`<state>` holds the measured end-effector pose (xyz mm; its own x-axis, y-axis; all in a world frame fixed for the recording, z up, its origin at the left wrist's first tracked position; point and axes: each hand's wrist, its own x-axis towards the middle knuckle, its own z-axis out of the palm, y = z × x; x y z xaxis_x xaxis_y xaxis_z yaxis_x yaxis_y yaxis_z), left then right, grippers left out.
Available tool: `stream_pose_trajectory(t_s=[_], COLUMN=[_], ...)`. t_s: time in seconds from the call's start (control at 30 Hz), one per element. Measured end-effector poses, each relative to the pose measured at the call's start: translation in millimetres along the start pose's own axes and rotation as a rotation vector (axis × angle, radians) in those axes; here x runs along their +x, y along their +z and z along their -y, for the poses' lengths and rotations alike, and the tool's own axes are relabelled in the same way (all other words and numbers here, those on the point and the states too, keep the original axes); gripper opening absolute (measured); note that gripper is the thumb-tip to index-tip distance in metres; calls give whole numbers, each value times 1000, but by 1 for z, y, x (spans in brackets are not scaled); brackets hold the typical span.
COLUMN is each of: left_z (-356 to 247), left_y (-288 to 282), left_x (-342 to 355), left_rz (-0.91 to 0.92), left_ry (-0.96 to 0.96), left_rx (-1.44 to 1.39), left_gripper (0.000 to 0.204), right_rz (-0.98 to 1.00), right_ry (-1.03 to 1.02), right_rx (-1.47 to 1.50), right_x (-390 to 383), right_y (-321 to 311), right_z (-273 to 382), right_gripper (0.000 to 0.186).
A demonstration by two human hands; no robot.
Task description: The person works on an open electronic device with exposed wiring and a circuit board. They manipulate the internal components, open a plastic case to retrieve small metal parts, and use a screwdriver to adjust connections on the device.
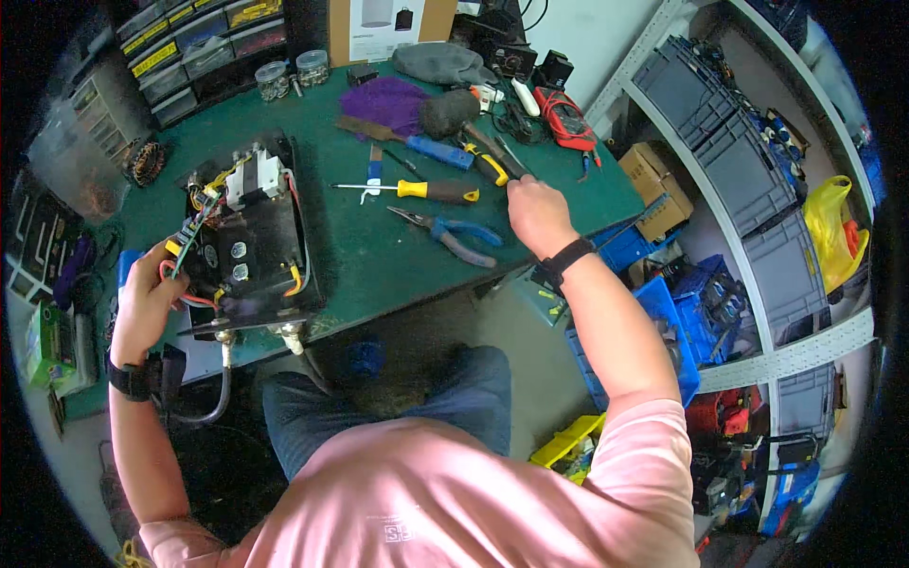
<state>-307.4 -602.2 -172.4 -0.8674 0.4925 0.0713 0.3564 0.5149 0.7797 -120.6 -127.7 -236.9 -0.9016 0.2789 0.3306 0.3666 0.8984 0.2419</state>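
A black-based electronic unit (270, 256) sits on the left of the green bench, with a white block, wires and two cable fittings at its near edge. My left hand (142, 298) is at its left side, fingers closed on a narrow green circuit board (194, 230) that stands tilted there. At the bench's right edge, my right hand (540, 216) is closed round the near end of a dark-handled tool (492, 149); its head cannot be made out. Nearby lie a yellow-and-black screwdriver (437, 191), blue-handled needle-nose pliers (453, 235) and a blue-handled brush (437, 151).
Behind the tools lie a purple cloth (383, 102), a grey pouch (440, 63) and a red multimeter (565, 118). Drawer cabinets (204, 52) stand back left. Shelving with grey crates (748, 175) rises at right; blue bins (663, 312) sit below the bench edge.
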Motion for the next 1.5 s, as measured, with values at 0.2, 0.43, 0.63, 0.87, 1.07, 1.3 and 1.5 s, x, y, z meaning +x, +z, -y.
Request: stream_pose_trajectory(t_s=[0.2,0.43,0.63,0.87,1.07,1.3,1.5], left_z=[8,10,-5,-24,-39,-39,-24], left_y=[-1,1,0,2,4,1,0], left_x=[4,3,2,-11,-12,-12,-6], left_rz=[35,14,49,16,5,-2,13], left_ry=[4,38,43,-9,73,104,183], left_rx=[6,4,72,107,178,171,183], left_gripper=[48,48,45,39,36,28,31], right_rz=[-7,320,346,122,-118,-146,-109], right_ry=[138,287,359,86,-245,-346,-459], right_rx=[-54,134,185,742,808,838,921], right_x=[7,30,16,1,-4,8,20], right_y=[15,-13,-29,-83,-122,-127,-123], right_z=[-3,-6,-35,-21,76,107,144], right_gripper=[15,20,25,28,16,15,15])
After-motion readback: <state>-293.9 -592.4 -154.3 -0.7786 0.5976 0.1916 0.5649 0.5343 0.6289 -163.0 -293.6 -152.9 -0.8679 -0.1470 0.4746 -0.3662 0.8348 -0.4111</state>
